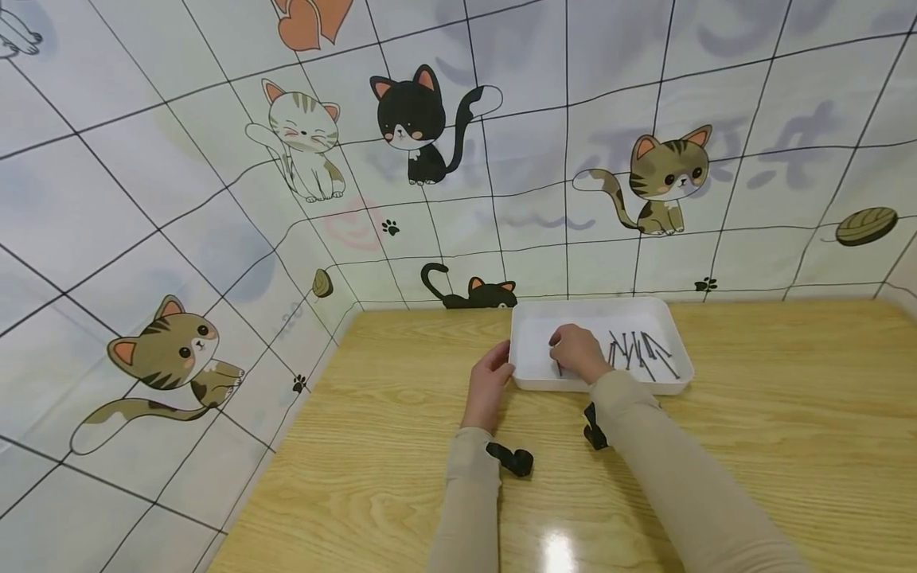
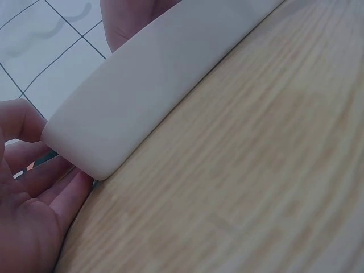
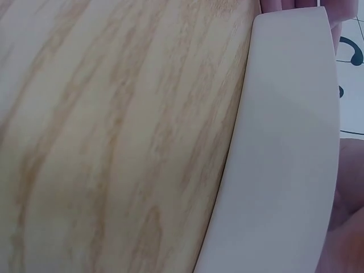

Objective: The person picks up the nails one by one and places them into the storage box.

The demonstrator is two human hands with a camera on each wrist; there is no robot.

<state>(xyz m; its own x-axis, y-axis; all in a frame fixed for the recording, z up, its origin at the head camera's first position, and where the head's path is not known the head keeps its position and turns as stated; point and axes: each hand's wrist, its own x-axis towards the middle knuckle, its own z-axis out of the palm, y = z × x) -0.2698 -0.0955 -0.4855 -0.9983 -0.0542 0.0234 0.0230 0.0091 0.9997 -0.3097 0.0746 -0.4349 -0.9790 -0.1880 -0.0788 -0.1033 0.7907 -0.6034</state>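
Observation:
A shallow white plastic tray [image 1: 526,338] sits on the table near the back wall. Several long grey nails [image 1: 637,354] lie loosely heaped in its right half. My left hand [image 1: 489,382] holds the tray by its front left corner; in the left wrist view the fingers lie against the outer wall and one digit touches the rim. Inside the tray's left part, my right hand [image 1: 579,350] has its fingers bent down and pinches a nail [image 1: 560,369], whose lower end shows below them. The tray wall [image 3: 273,148] hides the right fingertips in the right wrist view.
The wood-grain table [image 1: 401,446] reaches up to a wall covering [image 1: 530,167] with cartoon cats and black grid lines, close behind the tray. A second wall stands to the left. Black cameras [image 1: 519,460] are strapped at both wrists, over beige sleeves.

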